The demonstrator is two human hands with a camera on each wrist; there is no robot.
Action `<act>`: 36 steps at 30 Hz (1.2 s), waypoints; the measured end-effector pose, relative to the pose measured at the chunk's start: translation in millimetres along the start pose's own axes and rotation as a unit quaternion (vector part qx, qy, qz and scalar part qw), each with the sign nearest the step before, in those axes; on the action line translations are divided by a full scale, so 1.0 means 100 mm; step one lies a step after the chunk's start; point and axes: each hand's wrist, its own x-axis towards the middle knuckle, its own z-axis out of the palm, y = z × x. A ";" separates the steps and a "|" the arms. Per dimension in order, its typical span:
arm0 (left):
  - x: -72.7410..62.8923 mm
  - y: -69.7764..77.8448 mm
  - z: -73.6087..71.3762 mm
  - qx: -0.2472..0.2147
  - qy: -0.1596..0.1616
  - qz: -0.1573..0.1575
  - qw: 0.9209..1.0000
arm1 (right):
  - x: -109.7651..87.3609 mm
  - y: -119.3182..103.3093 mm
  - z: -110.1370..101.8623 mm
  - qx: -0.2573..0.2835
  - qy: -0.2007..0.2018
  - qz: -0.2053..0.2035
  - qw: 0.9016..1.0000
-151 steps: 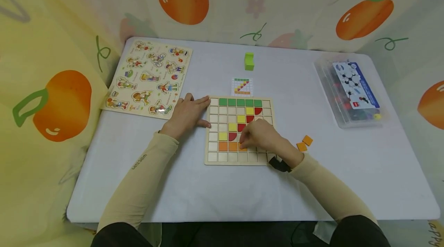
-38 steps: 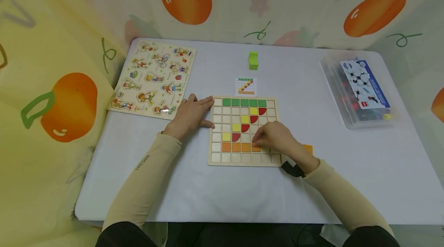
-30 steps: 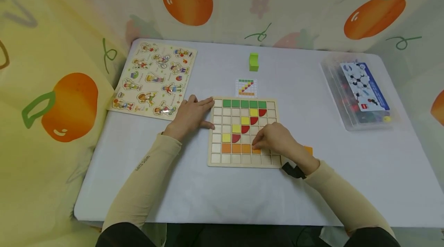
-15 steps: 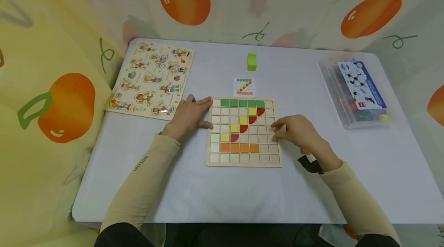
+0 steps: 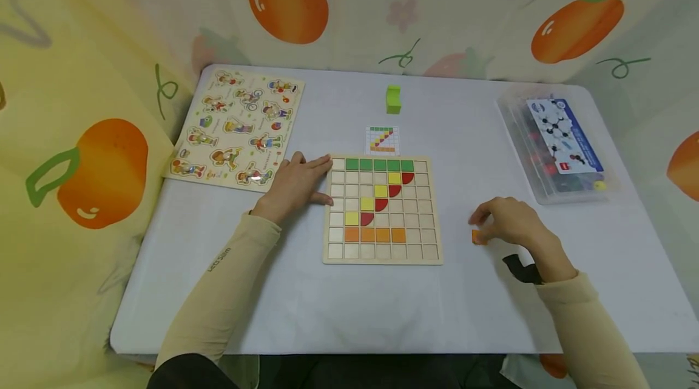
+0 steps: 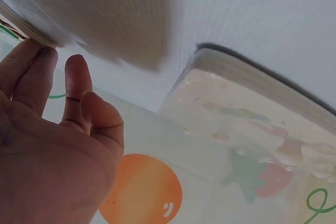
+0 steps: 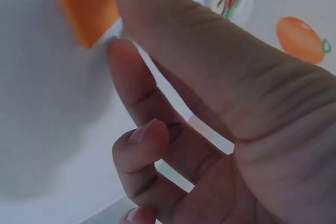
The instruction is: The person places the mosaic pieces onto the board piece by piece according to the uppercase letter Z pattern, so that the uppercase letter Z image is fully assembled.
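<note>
In the head view, a wooden grid board (image 5: 335, 251) lies mid-table. It carries a green row, a stepped diagonal of yellow squares and red quarter-rounds, and a lower row of several orange squares. My left hand (image 5: 295, 186) rests at its upper left edge, fingers extended and thumb on the rim; the left wrist view shows its fingertips (image 6: 44, 53) against the board's edge. Right of the board, my right hand (image 5: 508, 222) is over an orange square tile (image 5: 478, 237), thumb at the tile and index finger apart from the thumb. Whether another tile lies beneath is hidden.
A small pattern card (image 5: 382, 141) lies above the board, with a green block (image 5: 393, 99) behind it. A wooden picture puzzle (image 5: 235, 127) lies at the left back. A clear plastic case (image 5: 557, 146) with a blue-and-white label is at the right back.
My right hand has let go of an orange square now in the lower row and moved right, off the board, to the loose orange tile. The left hand has stayed at the board's edge.
</note>
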 end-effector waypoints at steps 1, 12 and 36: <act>0.00 0.00 0.00 0.000 0.000 0.000 1.000 | -0.01 0.02 0.01 0.001 -0.004 0.002 1.000; -0.03 0.01 0.01 -0.011 0.014 0.004 1.000 | 0.02 0.10 0.04 0.029 -0.036 -0.024 0.999; -0.03 0.03 -0.02 -0.008 0.007 -0.001 1.000 | 0.46 -0.64 0.12 0.110 -0.020 -0.135 0.985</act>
